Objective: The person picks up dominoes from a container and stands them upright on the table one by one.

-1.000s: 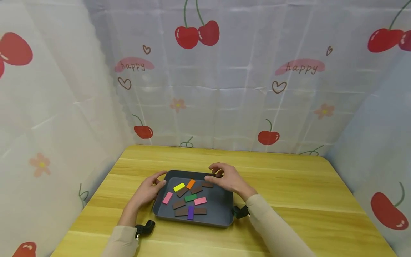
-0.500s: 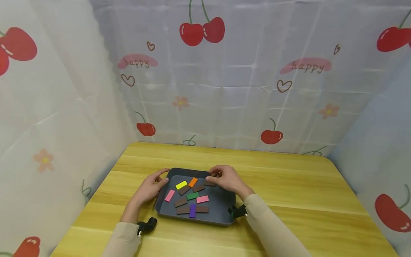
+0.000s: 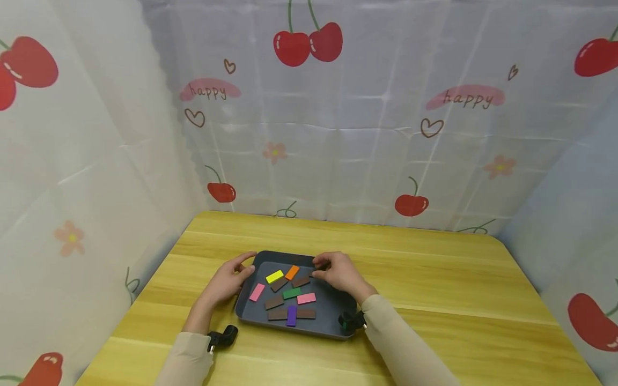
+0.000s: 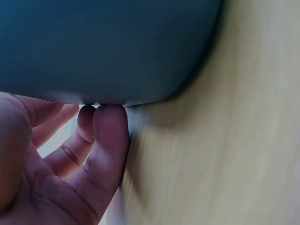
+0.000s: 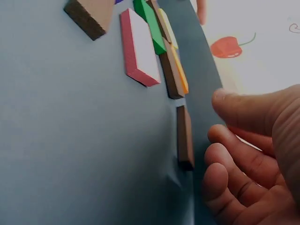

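Before me is a dark grey tray [image 3: 335,303] holding small flat rectangular blocks, brown and coloured. My left hand [image 3: 227,281] is at its far left side, thumb tip right at the rim. In the left wrist view the left fingertips [image 4: 111,115] touch the tray's outer wall. Over the tray's far side is my right hand [image 3: 340,272], nearest to a brown block [image 5: 184,138] that it partly hides in the head view. The right wrist view shows the right thumb and fingers apart, loosely curled beside that block, with nothing between them.
Also in the tray are yellow [image 3: 274,276], orange [image 3: 292,272], green [image 3: 292,293] and purple [image 3: 292,316] blocks, two pink ones [image 3: 306,298] and several brown ones [image 3: 274,302]. Beneath is a wooden table [image 3: 425,279]. Cherry-printed curtains [image 3: 357,145] enclose its back and sides.
My right hand has come down and nearer over the tray, its thumb now covering part of the brown block. The left hand stays at the rim. The head view has shifted slightly.
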The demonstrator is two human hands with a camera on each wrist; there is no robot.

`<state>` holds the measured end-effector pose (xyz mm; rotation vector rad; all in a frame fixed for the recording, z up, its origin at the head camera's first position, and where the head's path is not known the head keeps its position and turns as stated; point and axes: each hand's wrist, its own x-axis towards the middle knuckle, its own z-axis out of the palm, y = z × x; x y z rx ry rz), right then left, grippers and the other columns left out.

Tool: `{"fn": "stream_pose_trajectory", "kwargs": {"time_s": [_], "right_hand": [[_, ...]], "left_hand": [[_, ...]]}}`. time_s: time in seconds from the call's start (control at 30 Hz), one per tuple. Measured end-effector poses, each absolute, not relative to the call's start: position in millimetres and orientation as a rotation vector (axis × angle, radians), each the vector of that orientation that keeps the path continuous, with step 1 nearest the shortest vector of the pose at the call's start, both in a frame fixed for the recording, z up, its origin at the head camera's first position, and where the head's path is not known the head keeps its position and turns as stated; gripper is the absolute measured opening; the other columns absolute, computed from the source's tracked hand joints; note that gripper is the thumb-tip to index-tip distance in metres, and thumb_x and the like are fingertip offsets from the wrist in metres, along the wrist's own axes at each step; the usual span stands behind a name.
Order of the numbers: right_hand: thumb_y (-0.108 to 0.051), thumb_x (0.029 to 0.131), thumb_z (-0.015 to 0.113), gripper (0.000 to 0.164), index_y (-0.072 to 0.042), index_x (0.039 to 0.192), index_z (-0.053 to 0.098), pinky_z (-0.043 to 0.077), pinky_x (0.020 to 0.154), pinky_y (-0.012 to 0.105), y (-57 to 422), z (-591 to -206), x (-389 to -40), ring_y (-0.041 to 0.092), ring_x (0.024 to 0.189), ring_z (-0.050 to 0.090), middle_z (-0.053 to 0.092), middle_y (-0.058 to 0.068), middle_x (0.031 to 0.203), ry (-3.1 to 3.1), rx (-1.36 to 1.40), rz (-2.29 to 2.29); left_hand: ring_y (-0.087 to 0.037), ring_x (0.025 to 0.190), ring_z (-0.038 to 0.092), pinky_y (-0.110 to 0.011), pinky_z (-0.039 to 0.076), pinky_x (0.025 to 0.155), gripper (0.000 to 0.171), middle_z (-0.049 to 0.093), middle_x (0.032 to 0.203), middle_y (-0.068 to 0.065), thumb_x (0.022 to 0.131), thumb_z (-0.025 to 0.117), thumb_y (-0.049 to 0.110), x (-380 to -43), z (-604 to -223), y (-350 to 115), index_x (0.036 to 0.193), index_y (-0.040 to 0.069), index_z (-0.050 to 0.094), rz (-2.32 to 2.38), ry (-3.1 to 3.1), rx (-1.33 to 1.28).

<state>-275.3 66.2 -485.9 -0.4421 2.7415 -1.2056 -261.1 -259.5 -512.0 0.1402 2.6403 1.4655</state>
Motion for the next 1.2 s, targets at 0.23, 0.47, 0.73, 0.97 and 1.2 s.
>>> {"fn": "stream_pose_trajectory", "kwargs": {"time_s": [0.23,0.47,0.73,0.97,1.2], "right_hand": [[-0.013,0.091,0.079,0.029,-0.011,0.12,0.076,0.058,0.084,0.039,61.3,-494.2,-275.7,0.02,0.097,0.07,0.076,0.004,0.111,2.793,-0.462,-1.165],[-0.008,0.088,0.081,0.027,-0.009,0.115,0.077,0.057,0.092,0.044,56.7,-498.6,-274.2,0.025,0.102,0.07,0.076,0.005,0.105,2.866,-0.446,-1.142],[-0.008,0.087,0.081,0.027,-0.009,0.114,0.077,0.058,0.088,0.042,54.1,-501.4,-271.9,0.022,0.097,0.069,0.075,0.004,0.102,2.871,-0.424,-1.122],[-0.011,0.088,0.082,0.024,-0.009,0.112,0.078,0.058,0.086,0.041,54.1,-499.1,-272.7,0.02,0.094,0.068,0.074,0.004,0.101,2.865,-0.432,-1.06],[-0.012,0.09,0.08,0.021,-0.007,0.11,0.078,0.058,0.083,0.04,52.9,-496.2,-270.3,0.019,0.09,0.066,0.074,0.007,0.103,2.832,-0.448,-0.986]], "left_hand": [[-0.021,0.064,0.055,-0.03,0.049,0.058,0.047,0.056,0.091,-0.012,0.105,0.061,0.03,-262.4,-513.9,-261.1,0.151,0.026,0.053,1.474,2.626,0.135],[-0.021,0.063,0.055,-0.03,0.049,0.057,0.047,0.056,0.09,-0.012,0.105,0.061,0.03,-262.5,-514.5,-260.7,0.151,0.025,0.054,1.479,2.623,0.141],[-0.021,0.068,0.058,-0.031,0.052,0.059,0.047,0.059,0.094,-0.015,0.106,0.06,0.029,-261.8,-516.4,-261.1,0.152,0.024,0.053,1.513,2.594,0.141],[-0.021,0.066,0.057,-0.031,0.051,0.059,0.047,0.057,0.092,-0.014,0.106,0.06,0.031,-262.0,-514.4,-261.0,0.152,0.024,0.053,1.505,2.607,0.138],[-0.02,0.064,0.054,-0.028,0.048,0.058,0.047,0.056,0.091,-0.012,0.106,0.06,0.032,-260.7,-515.7,-260.7,0.152,0.025,0.053,1.48,2.615,0.12]]}}
